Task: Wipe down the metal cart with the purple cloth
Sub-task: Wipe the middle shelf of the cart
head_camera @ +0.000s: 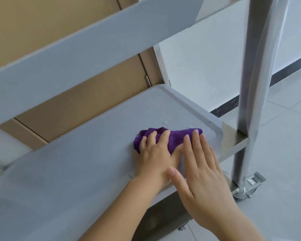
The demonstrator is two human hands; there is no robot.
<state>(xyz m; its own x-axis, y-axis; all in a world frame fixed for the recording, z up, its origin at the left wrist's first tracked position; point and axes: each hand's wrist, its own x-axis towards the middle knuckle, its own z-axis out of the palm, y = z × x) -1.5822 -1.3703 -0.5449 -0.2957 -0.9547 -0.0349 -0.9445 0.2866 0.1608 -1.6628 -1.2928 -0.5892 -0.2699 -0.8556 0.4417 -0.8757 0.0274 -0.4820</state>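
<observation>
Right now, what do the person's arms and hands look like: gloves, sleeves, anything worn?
Both are bare. The left hand and right hand have no gloves, and no rings or watch show. Both forearms are uncovered as far as the frame's bottom edge, so no sleeves are in view. The fingers have short, unpainted nails.
</observation>
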